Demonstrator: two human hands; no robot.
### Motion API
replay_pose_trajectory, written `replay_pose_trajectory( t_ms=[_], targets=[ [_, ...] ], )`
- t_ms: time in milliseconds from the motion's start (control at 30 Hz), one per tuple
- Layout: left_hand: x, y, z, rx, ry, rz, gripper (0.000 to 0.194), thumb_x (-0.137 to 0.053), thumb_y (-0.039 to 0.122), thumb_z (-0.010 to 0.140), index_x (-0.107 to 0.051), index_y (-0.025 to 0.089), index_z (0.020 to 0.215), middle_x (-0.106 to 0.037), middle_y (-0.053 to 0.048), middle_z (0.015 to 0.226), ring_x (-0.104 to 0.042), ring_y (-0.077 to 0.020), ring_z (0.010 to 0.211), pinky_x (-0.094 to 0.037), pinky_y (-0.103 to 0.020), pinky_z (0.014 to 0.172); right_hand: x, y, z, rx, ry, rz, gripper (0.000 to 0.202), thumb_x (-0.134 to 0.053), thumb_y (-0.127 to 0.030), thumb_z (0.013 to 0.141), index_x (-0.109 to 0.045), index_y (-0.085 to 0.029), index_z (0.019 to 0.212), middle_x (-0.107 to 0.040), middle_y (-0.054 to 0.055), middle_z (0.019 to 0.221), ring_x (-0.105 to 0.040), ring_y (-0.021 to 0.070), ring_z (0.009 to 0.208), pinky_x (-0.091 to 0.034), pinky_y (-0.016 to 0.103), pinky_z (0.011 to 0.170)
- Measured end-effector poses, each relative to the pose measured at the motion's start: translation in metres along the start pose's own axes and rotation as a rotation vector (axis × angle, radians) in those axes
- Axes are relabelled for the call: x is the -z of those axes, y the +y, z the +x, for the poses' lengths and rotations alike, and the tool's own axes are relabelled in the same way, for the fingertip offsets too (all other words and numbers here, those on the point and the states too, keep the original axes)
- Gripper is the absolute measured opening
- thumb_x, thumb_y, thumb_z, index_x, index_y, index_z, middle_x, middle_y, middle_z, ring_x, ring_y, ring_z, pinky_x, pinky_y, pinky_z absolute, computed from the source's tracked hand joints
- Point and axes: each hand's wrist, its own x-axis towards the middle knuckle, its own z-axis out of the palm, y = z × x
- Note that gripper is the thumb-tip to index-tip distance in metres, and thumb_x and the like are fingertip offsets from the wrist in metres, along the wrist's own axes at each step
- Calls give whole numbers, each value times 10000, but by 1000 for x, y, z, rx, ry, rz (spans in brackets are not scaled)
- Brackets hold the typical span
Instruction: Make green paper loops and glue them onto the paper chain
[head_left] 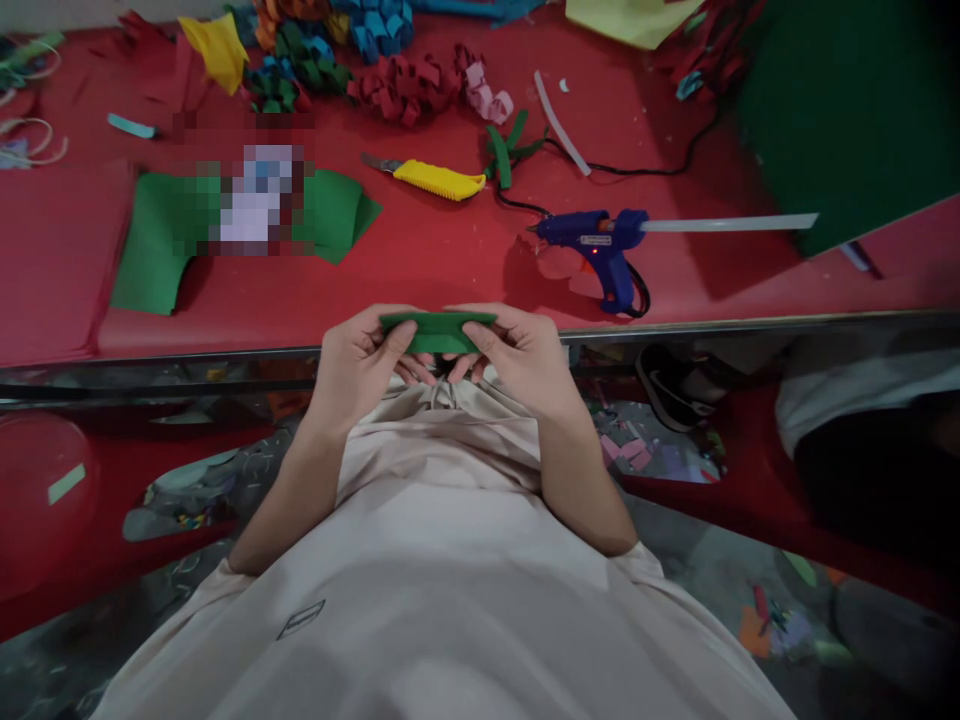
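Note:
A folded strip of green paper [441,335] is stretched level between my hands, just over the near edge of the red table [442,270]. My left hand [364,360] pinches its left end, thumb on top. At the right end, my right hand [517,350] grips it the same way. Beyond them lies a yellow cutter [439,180] with its blade out to the left. A blue glue gun [592,235] rests to the right, a glue stick [731,224] jutting from its back and a small red light lit.
Green paper pieces [154,240] lie at left beside a blurred patch. Curled paper chains [409,88] line the back. A loose glue stick [561,125] and black cord [660,170] lie behind the gun. A large green sheet [855,120] stands at right; red chairs [45,500] flank me.

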Motion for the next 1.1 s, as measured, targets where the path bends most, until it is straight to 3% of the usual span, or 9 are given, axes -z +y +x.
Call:
replay_pose_trajectory(
  t_ms=[133,233,333,433,533,733,1000,1100],
  targets=[
    [3,4,-2,-10,-70,-55,343,-693,487,910,-747,187,1066,-773,-57,809,-782,-218,690,-638,-271,590,8,-8,-4,43,-51,-39,287,-559,-263,952,-767,-219,1145,-753,-3,736,-742,143,658,-560,235,572],
    [1,7,-3,-42,-7,-22,327,-725,491,880,-756,174,950,-772,-64,819,-783,-223,710,-647,-282,626,11,-12,-6,111,-112,-48,274,-581,-245,923,-787,-211,1101,-775,34,888,-745,158,753,-568,261,631],
    [-2,6,-1,-73,62,64,315,-784,425,842,-754,176,1032,-778,-44,842,-766,-181,660,-640,-252,620,7,-11,-6,160,-77,-107,228,-647,-270,923,-789,-206,1089,-762,53,987,-737,145,760,-561,252,630],
    [-5,1,0,-55,68,83,368,-803,402,833,-743,173,1115,-783,-33,841,-765,-176,654,-642,-247,616,1,-7,-5,159,3,-149,219,-690,-261,917,-776,-201,1109,-757,26,857,-732,133,711,-552,227,604],
    [-5,-2,-2,-82,85,112,277,-799,403,843,-762,165,980,-774,-24,758,-767,-184,655,-642,-243,626,-4,-5,-4,121,33,-168,304,-736,-293,892,-745,-205,1183,-779,24,865,-744,146,720,-577,234,627],
    [-4,3,-9,-269,60,316,224,-723,407,922,-785,192,930,-793,-26,772,-777,-168,686,-614,-198,623,-9,-9,-5,68,92,-210,212,-785,-388,848,-800,-177,833,-763,23,700,-720,145,616,-589,239,608],
    [-4,3,-9,-164,55,173,389,-532,517,1020,-730,182,1046,-783,-34,730,-772,-167,637,-631,-219,620,-6,-5,-3,47,132,-105,288,-732,-446,888,-792,-170,943,-719,-2,647,-654,105,476,-528,208,487],
    [-5,4,-10,-149,60,182,359,-602,525,981,-725,192,1039,-763,-19,692,-764,-163,626,-626,-218,617,-8,-3,-5,60,153,-118,261,-728,-423,897,-785,-177,966,-711,-5,657,-651,102,497,-538,213,516]
  ],
)
